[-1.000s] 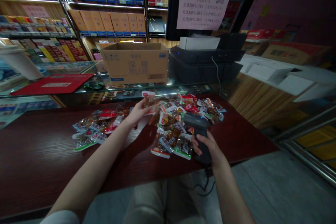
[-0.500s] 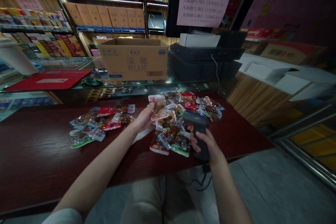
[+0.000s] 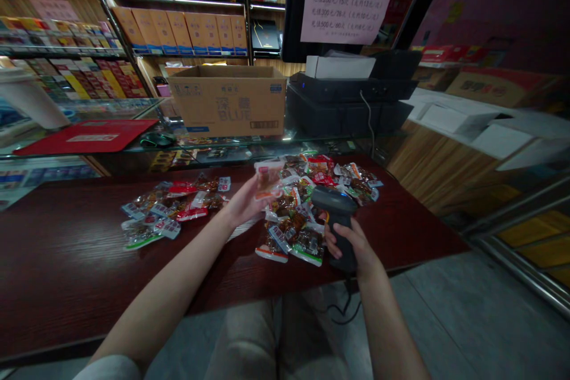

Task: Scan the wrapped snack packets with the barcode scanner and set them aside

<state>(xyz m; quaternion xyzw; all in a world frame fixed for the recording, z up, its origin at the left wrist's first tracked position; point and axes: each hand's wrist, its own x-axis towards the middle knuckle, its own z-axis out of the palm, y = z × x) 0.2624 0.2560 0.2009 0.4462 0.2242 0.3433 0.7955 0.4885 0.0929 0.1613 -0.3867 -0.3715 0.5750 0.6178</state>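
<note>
Left hand and its packet have moved right since a second ago. I've got left fingers gripping the packet, long axis seemingly pointing away, left of and slightly beyond the scanner. Right hand is nearer the scanner, fingers wrapped around its handle. Count: one scanner, one held packet, two piles (left pile, right pile) on the table; overlapping packets, can't total.

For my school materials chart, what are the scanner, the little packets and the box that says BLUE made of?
The scanner looks like matte dark plastic, smooth and dull. The packets seem thin, glossy plastic film, partly see-through with bright glints. The box is probably dull cardboard, brown with flat printed sides.
</note>
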